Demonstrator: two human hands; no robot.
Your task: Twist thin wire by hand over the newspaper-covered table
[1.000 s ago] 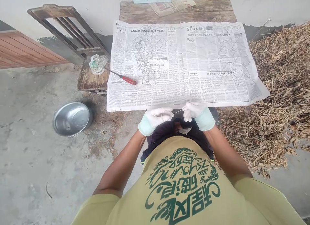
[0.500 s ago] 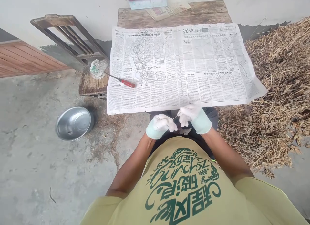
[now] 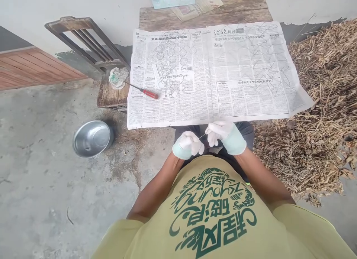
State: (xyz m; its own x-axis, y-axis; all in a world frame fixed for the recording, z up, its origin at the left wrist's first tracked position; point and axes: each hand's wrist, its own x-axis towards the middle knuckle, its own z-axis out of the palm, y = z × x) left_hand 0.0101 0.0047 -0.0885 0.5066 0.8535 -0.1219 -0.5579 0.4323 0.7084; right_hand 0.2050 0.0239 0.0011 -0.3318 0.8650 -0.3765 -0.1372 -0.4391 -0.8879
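Note:
My left hand (image 3: 188, 144), in a white glove with a pale green cuff, pinches a thin wire (image 3: 202, 136). The wire's other end runs to the pinched fingers of my right hand (image 3: 219, 134), gloved alike. Both hands are over my lap, just below the near edge of the newspaper (image 3: 195, 116) spread on the table. Many thin dark wire rings (image 3: 169, 58) lie on the paper's left half. On its right half are longer bent wires (image 3: 263, 67). Most of the held wire is hidden by my fingers.
A red-handled screwdriver (image 3: 150, 93) and a white strip-like tool (image 3: 158, 76) lie at the paper's left. Beside it stands a wooden chair (image 3: 111, 97) with a crumpled plastic bag (image 3: 118, 78). A metal basin (image 3: 92, 139) is on the floor; dry stalks (image 3: 315, 147) are heaped at right.
The whole view has shifted slightly, so the table and basin appear a little farther right. Both hands keep nearly the same pose, still pinching the wire.

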